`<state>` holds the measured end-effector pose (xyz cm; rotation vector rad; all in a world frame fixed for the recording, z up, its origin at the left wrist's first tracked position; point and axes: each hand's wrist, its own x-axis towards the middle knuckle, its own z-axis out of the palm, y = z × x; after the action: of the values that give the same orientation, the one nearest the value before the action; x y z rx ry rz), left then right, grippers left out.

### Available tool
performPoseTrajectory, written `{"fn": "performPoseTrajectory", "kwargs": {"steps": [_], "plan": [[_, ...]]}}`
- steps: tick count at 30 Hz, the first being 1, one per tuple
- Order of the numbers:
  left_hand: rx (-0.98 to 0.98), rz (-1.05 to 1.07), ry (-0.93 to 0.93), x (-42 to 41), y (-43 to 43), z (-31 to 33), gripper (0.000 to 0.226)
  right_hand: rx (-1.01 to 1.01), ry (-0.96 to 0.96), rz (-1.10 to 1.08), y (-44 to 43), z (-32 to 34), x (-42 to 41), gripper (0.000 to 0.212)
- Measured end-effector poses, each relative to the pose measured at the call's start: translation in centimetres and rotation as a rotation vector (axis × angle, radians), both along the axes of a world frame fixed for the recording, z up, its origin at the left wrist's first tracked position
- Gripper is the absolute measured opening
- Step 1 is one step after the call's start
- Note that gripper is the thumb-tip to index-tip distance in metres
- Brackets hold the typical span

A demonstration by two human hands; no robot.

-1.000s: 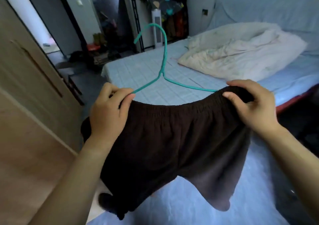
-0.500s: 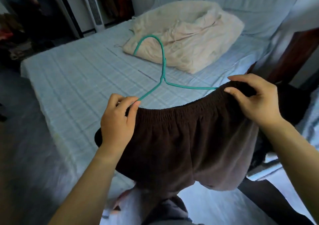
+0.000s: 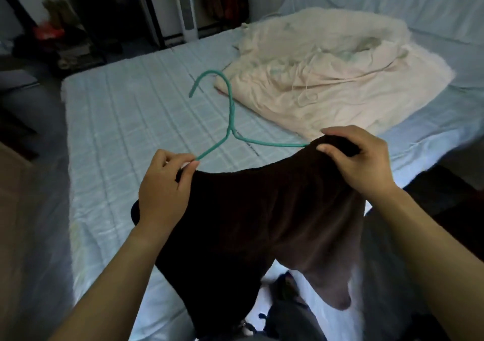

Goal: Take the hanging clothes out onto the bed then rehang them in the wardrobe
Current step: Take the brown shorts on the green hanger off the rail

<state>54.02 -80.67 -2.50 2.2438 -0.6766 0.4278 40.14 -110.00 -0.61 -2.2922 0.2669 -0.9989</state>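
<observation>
Two grips (image 3: 165,191) (image 3: 364,162) on brown shorts (image 3: 262,223), hanger (image 3: 230,120)

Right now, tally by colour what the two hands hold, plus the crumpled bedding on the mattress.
Teal: 1, the wire hanger
Dark brown: 1, the shorts
Cream: 1, the duvet
Total: 3

Before me, a bed (image 3: 117,120) under a pale blue checked sheet (image 3: 157,99) fills the centre of the frame, with a crumpled cream quilt (image 3: 340,78) heaped at upper right. A white tower unit (image 3: 187,5) stands at top centre beside dark, cluttered shelving (image 3: 78,34) at upper left. Grey floor (image 3: 34,110) runs down the left edge. The light is dim and cool.
</observation>
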Motion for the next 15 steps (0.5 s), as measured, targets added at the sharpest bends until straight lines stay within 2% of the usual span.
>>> {"fn": "performPoseTrajectory", "kwargs": {"steps": [11, 15], "plan": [[0.335, 0.345, 0.191, 10.7, -4.8, -6.6, 0.020, 0.166, 0.306, 0.340, -7.4, -8.9, 19.1, 0.020], [0.408, 0.472, 0.320, 13.7, -5.7, -9.6, 0.027, 0.130, 0.468, 0.458, -8.4, -12.7, 25.1, 0.024]]}}
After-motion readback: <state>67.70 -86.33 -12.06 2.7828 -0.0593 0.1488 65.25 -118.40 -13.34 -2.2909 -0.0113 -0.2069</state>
